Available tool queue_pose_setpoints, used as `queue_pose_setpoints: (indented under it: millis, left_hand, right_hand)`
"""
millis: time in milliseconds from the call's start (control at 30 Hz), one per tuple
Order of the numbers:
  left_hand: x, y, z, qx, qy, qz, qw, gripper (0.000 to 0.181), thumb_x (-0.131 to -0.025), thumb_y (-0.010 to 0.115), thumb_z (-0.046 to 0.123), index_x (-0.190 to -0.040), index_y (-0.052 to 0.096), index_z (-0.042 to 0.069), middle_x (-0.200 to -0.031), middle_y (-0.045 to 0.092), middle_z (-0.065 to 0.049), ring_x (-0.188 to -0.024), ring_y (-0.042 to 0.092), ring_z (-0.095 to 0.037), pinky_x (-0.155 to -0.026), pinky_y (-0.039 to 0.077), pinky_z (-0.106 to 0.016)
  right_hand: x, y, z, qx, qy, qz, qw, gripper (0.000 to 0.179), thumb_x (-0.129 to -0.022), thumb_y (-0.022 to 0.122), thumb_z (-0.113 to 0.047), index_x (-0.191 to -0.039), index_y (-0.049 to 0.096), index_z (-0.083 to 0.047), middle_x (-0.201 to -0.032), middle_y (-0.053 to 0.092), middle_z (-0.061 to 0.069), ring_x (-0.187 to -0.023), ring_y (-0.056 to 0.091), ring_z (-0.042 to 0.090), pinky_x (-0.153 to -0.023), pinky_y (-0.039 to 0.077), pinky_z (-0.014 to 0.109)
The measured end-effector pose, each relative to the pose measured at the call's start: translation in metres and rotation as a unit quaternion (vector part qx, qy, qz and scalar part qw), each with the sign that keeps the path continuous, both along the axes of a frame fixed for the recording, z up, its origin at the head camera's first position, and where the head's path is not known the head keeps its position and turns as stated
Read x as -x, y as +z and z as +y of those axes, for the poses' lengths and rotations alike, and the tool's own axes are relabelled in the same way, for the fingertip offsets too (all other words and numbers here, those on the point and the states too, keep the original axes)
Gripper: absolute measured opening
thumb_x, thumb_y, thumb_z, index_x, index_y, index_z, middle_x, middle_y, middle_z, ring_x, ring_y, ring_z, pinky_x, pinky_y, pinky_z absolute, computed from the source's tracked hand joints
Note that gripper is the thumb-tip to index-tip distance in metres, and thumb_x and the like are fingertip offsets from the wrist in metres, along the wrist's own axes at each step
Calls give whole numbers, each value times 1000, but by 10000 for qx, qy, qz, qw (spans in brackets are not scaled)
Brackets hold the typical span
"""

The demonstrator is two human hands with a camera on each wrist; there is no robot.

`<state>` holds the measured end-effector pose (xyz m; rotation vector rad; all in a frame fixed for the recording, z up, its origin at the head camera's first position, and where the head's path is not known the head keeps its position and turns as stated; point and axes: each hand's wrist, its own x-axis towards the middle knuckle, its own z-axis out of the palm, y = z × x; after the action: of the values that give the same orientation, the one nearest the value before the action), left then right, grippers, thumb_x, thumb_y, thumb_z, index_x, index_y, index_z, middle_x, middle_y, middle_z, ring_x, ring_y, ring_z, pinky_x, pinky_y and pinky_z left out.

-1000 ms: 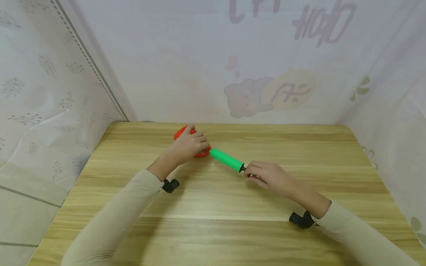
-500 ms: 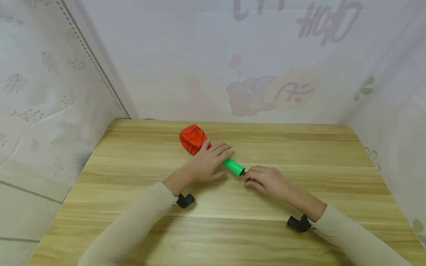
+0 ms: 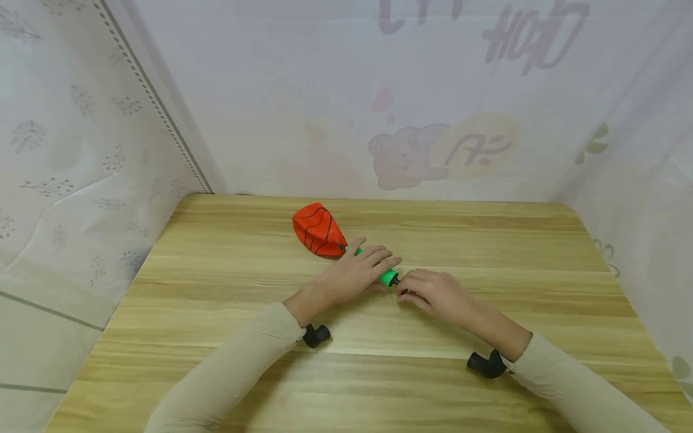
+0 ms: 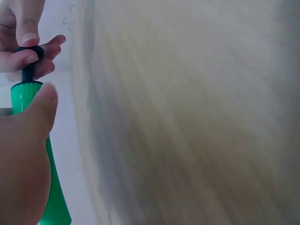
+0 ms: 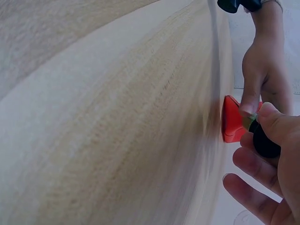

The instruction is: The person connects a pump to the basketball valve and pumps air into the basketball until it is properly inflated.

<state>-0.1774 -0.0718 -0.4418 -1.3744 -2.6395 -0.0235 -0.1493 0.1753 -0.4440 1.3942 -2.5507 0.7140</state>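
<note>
A deflated red ball with black lines (image 3: 316, 230) lies crumpled at the back of the table, its valve against the tip of a green hand pump (image 3: 388, 277). My left hand (image 3: 354, 278) lies across the pump's barrel and holds it, thumb along the near side, covering most of the green. My right hand (image 3: 437, 293) pinches the pump's black handle (image 4: 35, 52) between thumb and fingers. In the left wrist view a short length of black rod shows between barrel and handle. The right wrist view shows the handle's round end (image 5: 266, 143) in my right fingers.
The wood-grain table (image 3: 346, 385) spreads around the hands. A pale printed curtain (image 3: 281, 108) rises behind it and at both sides. Black wrist cameras, on the left wrist (image 3: 316, 335) and the right wrist (image 3: 487, 364), hang low over the tabletop.
My left hand has let go of the ball and slid right and nearer, onto the pump's barrel. The ball now shows uncovered. My right hand has stayed at the handle.
</note>
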Motion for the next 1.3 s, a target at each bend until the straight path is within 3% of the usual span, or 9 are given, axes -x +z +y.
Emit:
queue_pose_setpoints:
  millis: [300, 433, 733, 1033, 1100, 1167, 1300]
  left_hand:
    - [-2, -3, 6, 342, -45, -30, 9994, 43, -108, 48, 22, -151, 45, 16, -148, 51, -2, -139, 43, -21, -119, 24, -53]
    - [-2, -7, 4, 258, -194, 69, 9995, 37, -108, 48, 14, -144, 50, 17, -139, 56, 0, -133, 47, -20, -117, 28, -51]
    - [1, -8, -3, 152, -383, 133, 9991, 27, -107, 47, 17, -132, 56, 20, -121, 60, 4, -116, 53, -16, -105, 35, -36]
    - [2, -10, -1, 200, -435, 42, 9988, 26, -108, 44, 20, -132, 55, 20, -120, 59, 4, -114, 53, -16, -101, 36, -36]
    - [2, -10, 0, 218, -401, 25, 9990, 26, -109, 43, 21, -132, 55, 20, -121, 59, 5, -114, 52, -16, -103, 36, -36]
    - [3, -9, 0, 227, -383, 29, 9990, 27, -109, 43, 23, -133, 55, 20, -119, 59, 4, -113, 52, -16, -102, 36, -36]
    - [2, -7, 1, 295, -362, 73, 9989, 28, -109, 43, 30, -133, 54, 21, -111, 56, 2, -107, 52, -18, -97, 36, -36]
  right_hand:
    - [0, -5, 5, 62, 201, 567, 9982, 18, -85, 81, -12, -101, 73, -12, -100, 71, -3, -91, 70, 13, -74, 58, 29]
    - [-3, -7, 7, -14, 333, 868, 9957, 24, -81, 83, -10, -103, 73, -11, -103, 72, 0, -94, 72, 16, -75, 59, 31]
    - [-16, -2, 17, -69, 566, 1016, 9932, 22, -79, 83, -10, -99, 73, -12, -97, 72, -2, -86, 69, 14, -72, 58, 31]
    - [-41, 13, 55, -445, 828, 1093, 9895, 24, -76, 84, -10, -97, 75, -16, -94, 72, -6, -82, 69, 11, -70, 56, 27]
    - [-43, 15, 61, -453, 895, 1101, 9888, 19, -80, 82, -13, -97, 75, -16, -93, 72, -7, -81, 69, 9, -69, 56, 26]
    - [-43, 17, 64, -433, 957, 1147, 9878, 6, -91, 74, -17, -97, 75, -16, -93, 72, -7, -81, 69, 9, -69, 56, 26]
    - [-38, 18, 62, -482, 1036, 1252, 9855, 18, -103, 57, -23, -99, 74, -18, -95, 71, -9, -81, 67, 8, -68, 55, 24]
